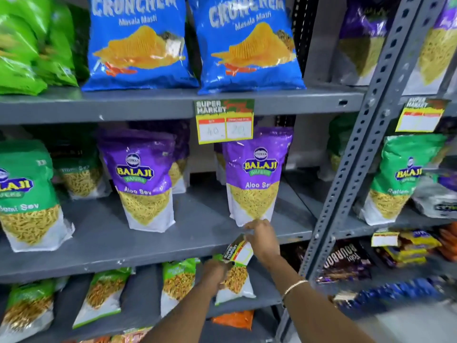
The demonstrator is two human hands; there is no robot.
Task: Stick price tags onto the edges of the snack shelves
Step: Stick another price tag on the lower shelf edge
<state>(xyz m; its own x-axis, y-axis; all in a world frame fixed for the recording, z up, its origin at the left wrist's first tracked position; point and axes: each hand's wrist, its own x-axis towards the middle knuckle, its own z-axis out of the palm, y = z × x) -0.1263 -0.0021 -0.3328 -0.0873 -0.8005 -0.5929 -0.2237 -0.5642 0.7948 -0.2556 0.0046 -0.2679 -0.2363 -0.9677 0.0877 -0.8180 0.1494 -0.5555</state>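
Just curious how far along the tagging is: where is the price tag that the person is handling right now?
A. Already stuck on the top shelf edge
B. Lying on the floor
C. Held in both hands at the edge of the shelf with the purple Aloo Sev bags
C: both the left hand and right hand hold the price tag, tilted, against the shelf edge below the purple Aloo Sev bag.
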